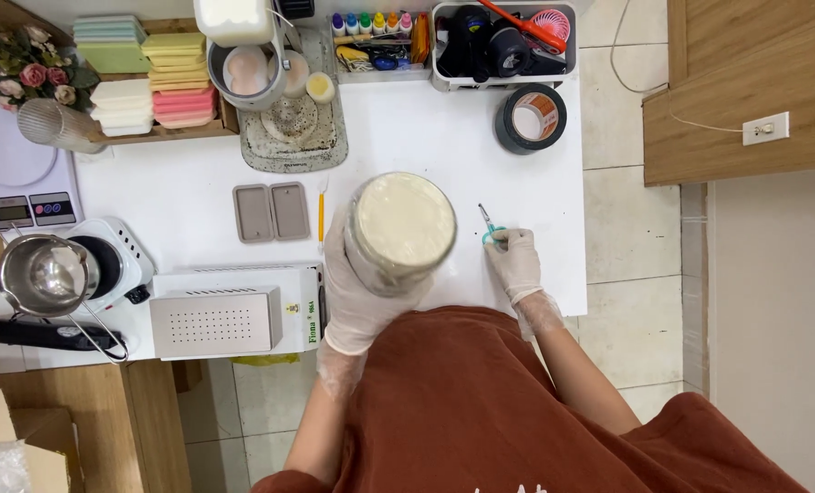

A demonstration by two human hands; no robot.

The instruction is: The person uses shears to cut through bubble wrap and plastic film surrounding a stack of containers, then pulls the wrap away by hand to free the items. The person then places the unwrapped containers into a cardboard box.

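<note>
Cream wax-filled glass jar (pixel 401 230) held up over the white table (pixel 426 137), my gloved left hand (pixel 357 288) wrapped around its side. My right hand (pixel 513 258) closes on teal-handled scissors (pixel 491 228) lying on the table beside it.

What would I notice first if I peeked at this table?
Probably the big round cream-coloured block in clear wrap, held up in the middle by the gloved left hand. Just to its right, the gloved right hand rests on small teal-handled scissors lying on the white table. At the back left, stacks of pastel bars in green, yellow, pink and white stand out too.
</note>
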